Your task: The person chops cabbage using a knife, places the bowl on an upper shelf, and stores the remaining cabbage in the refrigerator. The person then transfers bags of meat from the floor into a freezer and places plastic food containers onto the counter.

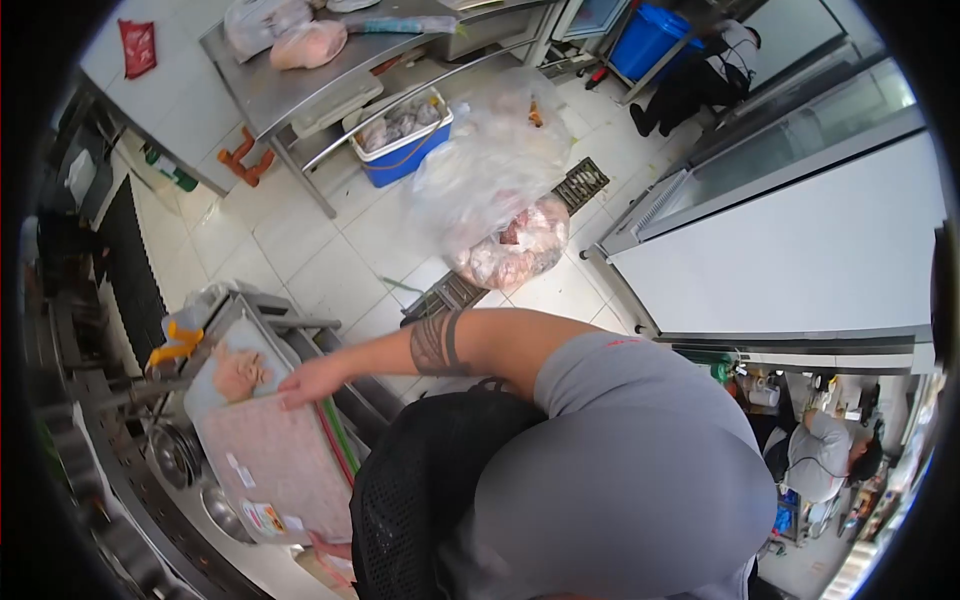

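A large, flat, pinkish slab that looks like a stained cutting board (270, 465) lies at the left, with small labels on its face. Red and green edges show along its right side. My right hand (312, 382), on the tattooed arm, closes over the board's upper right corner. At the bottom edge, my left hand (332, 548) grips the board, mostly covered by a black mesh item (410, 490). Pale raw meat pieces (240, 372) rest on a white surface just beyond the board, near my right hand.
A clear bag of meat (515, 250) sits on the floor by a drain grate (580, 185). A blue-and-white cooler (405, 150) stands under a steel table (400, 50). At right are a white chest freezer (790, 240) and a person (820, 455); another person (720, 65) crouches far back.
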The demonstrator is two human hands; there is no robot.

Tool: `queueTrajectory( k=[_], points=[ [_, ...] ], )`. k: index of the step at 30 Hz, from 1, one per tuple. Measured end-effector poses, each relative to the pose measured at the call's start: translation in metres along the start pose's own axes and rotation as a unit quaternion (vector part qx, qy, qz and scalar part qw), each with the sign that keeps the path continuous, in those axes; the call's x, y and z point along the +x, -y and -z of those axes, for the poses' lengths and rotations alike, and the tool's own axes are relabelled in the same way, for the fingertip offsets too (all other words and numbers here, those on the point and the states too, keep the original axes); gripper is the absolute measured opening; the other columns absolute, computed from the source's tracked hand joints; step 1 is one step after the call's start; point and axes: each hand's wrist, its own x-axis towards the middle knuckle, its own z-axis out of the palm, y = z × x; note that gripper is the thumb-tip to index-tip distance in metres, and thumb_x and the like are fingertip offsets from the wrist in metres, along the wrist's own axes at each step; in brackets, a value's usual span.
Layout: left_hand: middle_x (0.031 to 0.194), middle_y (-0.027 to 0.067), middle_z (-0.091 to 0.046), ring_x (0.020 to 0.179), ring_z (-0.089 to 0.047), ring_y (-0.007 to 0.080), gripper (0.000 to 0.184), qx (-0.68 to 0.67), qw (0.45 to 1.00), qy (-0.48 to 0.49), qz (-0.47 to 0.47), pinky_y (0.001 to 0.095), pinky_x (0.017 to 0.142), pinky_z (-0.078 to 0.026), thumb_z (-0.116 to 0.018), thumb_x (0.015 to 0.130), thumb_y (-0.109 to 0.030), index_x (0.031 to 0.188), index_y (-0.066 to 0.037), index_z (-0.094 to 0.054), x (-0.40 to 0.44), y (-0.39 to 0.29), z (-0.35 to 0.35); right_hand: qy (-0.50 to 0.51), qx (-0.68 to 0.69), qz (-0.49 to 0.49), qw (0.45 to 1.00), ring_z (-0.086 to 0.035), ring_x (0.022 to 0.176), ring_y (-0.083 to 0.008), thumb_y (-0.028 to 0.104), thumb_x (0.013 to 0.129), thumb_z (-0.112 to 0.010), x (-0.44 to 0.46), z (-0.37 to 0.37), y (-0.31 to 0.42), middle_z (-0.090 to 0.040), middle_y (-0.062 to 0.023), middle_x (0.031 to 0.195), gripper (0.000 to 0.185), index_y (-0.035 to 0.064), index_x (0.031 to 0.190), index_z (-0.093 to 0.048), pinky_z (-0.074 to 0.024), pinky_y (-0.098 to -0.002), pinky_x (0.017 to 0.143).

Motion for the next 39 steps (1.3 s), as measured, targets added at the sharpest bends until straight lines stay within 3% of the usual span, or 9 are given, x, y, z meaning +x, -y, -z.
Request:
queueTrajectory(
  k=[11,15,19,20,21,24,28,35,39],
  points=[
    [0.155,0.0146,-0.043,0.141,-0.043,0.0338,0.078,0.012,0.999,-0.031,0.021,0.0496,0.116,-0.038,-0.053,0.094,-0.055,0.152,-0.005,-0.04,-0.007,-0.022,-0.022,0.132,-0.069,0.017,0.989,-0.064,0.11,-0.0325,0.054,0.096,-0.059,0.007,0.037,0.002,-0.067,-0.0195,0.125,0.063,0.0061,0.136,-0.061,-0.0497,-0.0452,0.095],
    [0.155,0.0143,-0.044,0.142,-0.043,0.0337,0.078,0.0,0.999,-0.035,0.026,0.0495,0.116,-0.038,-0.053,0.094,-0.055,0.152,-0.005,-0.04,-0.013,-0.026,-0.014,0.257,0.326,-0.138,0.899,-0.048,0.138,-0.0333,0.056,0.099,-0.055,0.001,0.087,-0.065,-0.04,-0.0166,0.159,0.064,0.015,0.149,-0.053,-0.045,-0.0556,0.106],
    [0.155,0.014,-0.044,0.142,-0.043,0.0336,0.078,-0.02,0.999,-0.007,0.035,0.0495,0.116,-0.038,-0.053,0.094,-0.055,0.152,-0.005,-0.04,-0.012,-0.025,0.001,0.098,0.008,-0.239,0.966,-0.057,0.126,-0.0369,0.061,0.095,-0.057,-0.081,0.136,-0.143,-0.054,-0.0216,0.147,0.07,0.0112,0.144,-0.057,-0.0493,-0.0549,0.099],
    [0.155,0.0139,-0.044,0.142,-0.043,0.0336,0.078,-0.027,0.999,0.005,0.035,0.0495,0.116,-0.038,-0.053,0.094,-0.055,0.152,-0.005,-0.04,-0.011,-0.023,0.005,0.116,-0.305,-0.21,0.922,-0.063,0.12,-0.0338,0.059,0.097,-0.055,-0.086,0.143,-0.222,-0.066,-0.0236,0.129,0.06,0.0128,0.134,-0.066,-0.0526,-0.0454,0.093],
    [0.155,0.0138,-0.044,0.142,-0.043,0.0336,0.078,-0.036,0.999,0.018,0.037,0.0495,0.116,-0.037,-0.053,0.094,-0.055,0.152,-0.005,-0.04,-0.009,-0.023,0.009,0.063,-0.329,-0.278,0.9,-0.065,0.114,-0.0346,0.05,0.094,-0.057,-0.136,0.143,-0.224,-0.068,-0.0212,0.124,0.051,0.0112,0.125,-0.069,-0.0536,-0.0459,0.091],
    [0.155,0.0136,-0.044,0.142,-0.043,0.0335,0.078,-0.069,0.995,0.064,0.044,0.0495,0.116,-0.037,-0.053,0.094,-0.055,0.152,-0.005,-0.04,-0.007,-0.021,0.027,-0.087,-0.322,-0.461,0.822,-0.07,0.107,-0.0346,0.029,0.085,-0.064,-0.279,0.136,-0.234,-0.073,-0.0163,0.118,0.035,0.0078,0.109,-0.077,-0.0556,-0.0464,0.087],
    [0.155,0.0133,-0.044,0.142,-0.043,0.0334,0.078,-0.102,0.985,0.122,0.067,0.0495,0.116,-0.037,-0.054,0.094,-0.055,0.152,-0.005,-0.04,-0.005,-0.011,0.042,-0.075,-0.208,-0.566,0.794,-0.073,0.089,-0.0323,0.036,0.09,-0.06,-0.376,0.085,-0.238,-0.075,-0.0177,0.101,0.04,0.0013,0.102,-0.076,-0.0575,-0.0462,0.078],
    [0.152,0.0128,-0.046,0.139,-0.045,0.0327,0.077,-0.098,0.983,0.156,0.005,0.049,0.115,-0.038,-0.055,0.092,-0.053,0.151,-0.005,-0.041,-0.005,-0.006,0.037,-0.069,-0.195,-0.448,0.87,-0.069,0.063,-0.0309,0.04,0.097,-0.052,-0.482,-0.02,-0.341,-0.069,-0.019,0.079,0.049,-0.0049,0.088,-0.071,-0.0581,-0.0445,0.056],
    [0.149,0.0138,-0.048,0.137,-0.046,0.0329,0.076,-0.108,0.982,0.153,-0.021,0.0488,0.114,-0.038,-0.057,0.09,-0.051,0.149,-0.004,-0.043,-0.002,-0.003,0.032,-0.095,-0.176,-0.48,0.854,-0.068,0.062,-0.0314,0.04,0.098,-0.051,-0.481,-0.036,-0.247,-0.069,-0.0183,0.075,0.05,-0.0048,0.086,-0.07,-0.0575,-0.0445,0.057]
  ],
)
